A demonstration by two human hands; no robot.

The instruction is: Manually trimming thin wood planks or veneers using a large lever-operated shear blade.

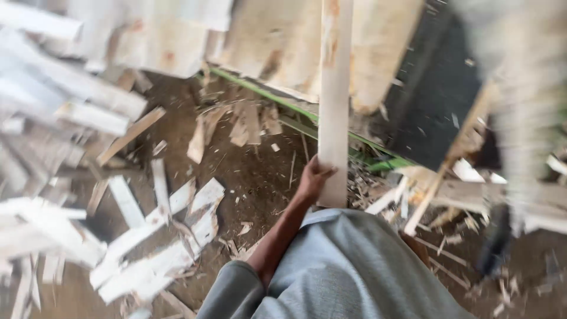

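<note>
Dirt floor (260,177) strewn with wood scraps (159,236) and splinters. A pale plank (335,100) stands upright at centre, running out of the top of the view. The left hand (313,180) wraps around its lower end, fingers closed on the left edge. The right hand is out of sight. Behind the plank lean broad boards (277,41) over a green rail (295,109); a grey garment (348,266) fills the foreground.

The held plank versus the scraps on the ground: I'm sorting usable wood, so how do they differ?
The plank stands upright in the left hand; the scraps lie flat on the dirt. The plank is long and whole; the scraps are shorter, broken and scattered. Both are pale, thin wood.
</note>
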